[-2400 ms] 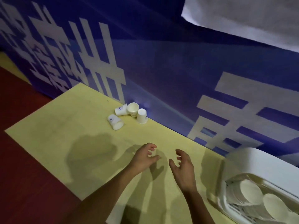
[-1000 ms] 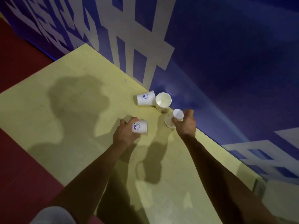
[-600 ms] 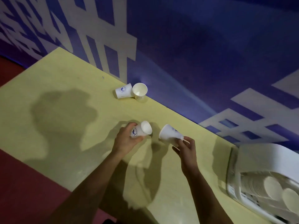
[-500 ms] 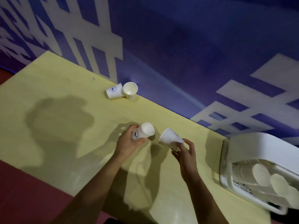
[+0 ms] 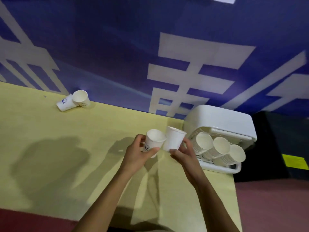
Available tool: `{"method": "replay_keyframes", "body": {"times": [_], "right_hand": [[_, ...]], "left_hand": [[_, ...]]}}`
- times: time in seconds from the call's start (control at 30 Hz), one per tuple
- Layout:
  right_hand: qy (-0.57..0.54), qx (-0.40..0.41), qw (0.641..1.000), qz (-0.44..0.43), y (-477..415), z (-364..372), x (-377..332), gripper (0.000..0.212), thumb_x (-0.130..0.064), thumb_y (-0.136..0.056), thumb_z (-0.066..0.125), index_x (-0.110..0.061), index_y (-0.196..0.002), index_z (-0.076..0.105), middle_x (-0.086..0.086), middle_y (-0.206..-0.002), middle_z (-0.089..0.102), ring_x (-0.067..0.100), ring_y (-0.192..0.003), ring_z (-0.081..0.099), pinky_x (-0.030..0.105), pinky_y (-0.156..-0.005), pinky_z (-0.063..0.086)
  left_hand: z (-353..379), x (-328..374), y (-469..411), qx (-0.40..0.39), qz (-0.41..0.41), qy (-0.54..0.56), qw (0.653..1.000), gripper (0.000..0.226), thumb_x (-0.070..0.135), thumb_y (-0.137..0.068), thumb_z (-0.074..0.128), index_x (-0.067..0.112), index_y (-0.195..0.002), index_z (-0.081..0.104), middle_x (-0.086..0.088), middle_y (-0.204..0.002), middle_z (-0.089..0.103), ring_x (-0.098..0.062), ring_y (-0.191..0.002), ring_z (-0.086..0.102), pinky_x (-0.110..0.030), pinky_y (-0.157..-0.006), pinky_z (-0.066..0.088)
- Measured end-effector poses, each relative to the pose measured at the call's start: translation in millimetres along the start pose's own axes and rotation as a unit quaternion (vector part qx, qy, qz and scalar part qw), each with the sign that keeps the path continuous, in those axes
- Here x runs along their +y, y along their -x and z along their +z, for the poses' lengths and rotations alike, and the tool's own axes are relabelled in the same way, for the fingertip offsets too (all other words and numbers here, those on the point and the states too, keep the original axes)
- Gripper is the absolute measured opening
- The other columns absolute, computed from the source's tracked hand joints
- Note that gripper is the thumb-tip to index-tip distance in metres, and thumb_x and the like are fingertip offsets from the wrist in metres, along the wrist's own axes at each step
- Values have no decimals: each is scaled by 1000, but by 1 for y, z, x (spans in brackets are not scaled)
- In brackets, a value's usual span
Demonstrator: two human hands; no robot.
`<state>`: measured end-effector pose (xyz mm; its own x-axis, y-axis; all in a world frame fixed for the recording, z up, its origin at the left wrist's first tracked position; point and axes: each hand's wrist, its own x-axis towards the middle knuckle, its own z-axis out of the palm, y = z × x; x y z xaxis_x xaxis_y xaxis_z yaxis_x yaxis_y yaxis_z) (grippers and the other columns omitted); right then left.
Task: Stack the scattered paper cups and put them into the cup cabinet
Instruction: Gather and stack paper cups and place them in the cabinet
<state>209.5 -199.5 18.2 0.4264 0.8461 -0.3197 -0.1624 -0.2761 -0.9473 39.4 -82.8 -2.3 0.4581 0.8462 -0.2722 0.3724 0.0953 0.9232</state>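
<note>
- Logo cup (image 5: 154,139) gripped in left hand (image 5: 138,156), second cup (image 5: 173,138) in right hand (image 5: 185,156), fingers curled round each; rims touching, above desk (image 5: 50,131).
- Two loose cups (image 5: 65,102) touching, far desk edge, against blue wall (image 5: 117,47).
- Cup cabinet (image 5: 217,118) just right, cup stacks (image 5: 215,148) inside.

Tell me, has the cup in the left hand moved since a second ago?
Yes. The left-hand cup has gone right, away from the two cups by the wall, toward the cup cabinet.

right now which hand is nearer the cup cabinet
Right. The right hand, gripping a paper cup, is just left of the cup cabinet; the left hand, gripping a second cup, is farther left.
</note>
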Motion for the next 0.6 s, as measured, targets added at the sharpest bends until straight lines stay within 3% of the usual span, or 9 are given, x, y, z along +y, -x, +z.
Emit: {"method": "replay_keyframes", "body": {"times": [0.07, 0.13, 0.2, 0.4, 0.6], "right_hand": [[-1, 0, 1000, -12, 14, -23, -2, 58, -25, -80, 73, -35, -134, 51, -1, -127, 68, 19, -115, 66, 32, -84, 58], [-18, 22, 1000, -13, 25, -44, -4, 56, -28, -85, 72, -30, -137, 52, 3, -128, 68, 24, -118, 65, 45, -93, 57], [-22, 43, 999, -16, 35, -65, -4, 52, -35, -89, 72, -28, -137, 54, 3, -128, 69, 25, -119, 65, 49, -96, 55], [20, 132, 991, -30, 55, -111, 8, 43, -36, -82, 82, -30, -121, 65, -9, -113, 74, 16, -109, 68, 27, -82, 55], [-7, 262, 961, -85, 57, -154, 9, 67, -31, -74, 84, -26, -131, 50, -6, -122, 67, 9, -109, 67, 28, -85, 57]], "left_hand": [[26, 11, 8, -15, 7, -4, 1000, 55, 40, -73, 85, 29, -117, 54, 20, -114, 64, 1, -105, 60, -18, -74, 49], [50, 21, 16, -36, 19, -3, 999, 57, 39, -73, 85, 32, -120, 54, 21, -115, 64, 3, -105, 60, -15, -74, 49], [70, 30, 22, -65, 27, -1, 998, 59, 40, -71, 83, 36, -122, 55, 22, -116, 65, 4, -107, 60, -12, -73, 49], [111, 40, 29, -91, 29, 1, 995, 63, 54, -58, 80, 42, -115, 56, 25, -113, 66, 3, -108, 60, -22, -82, 52], [145, 63, 25, -107, 54, -9, 993, 62, 53, -60, 81, 41, -116, 57, 24, -111, 66, 3, -108, 60, -22, -80, 52]]}}
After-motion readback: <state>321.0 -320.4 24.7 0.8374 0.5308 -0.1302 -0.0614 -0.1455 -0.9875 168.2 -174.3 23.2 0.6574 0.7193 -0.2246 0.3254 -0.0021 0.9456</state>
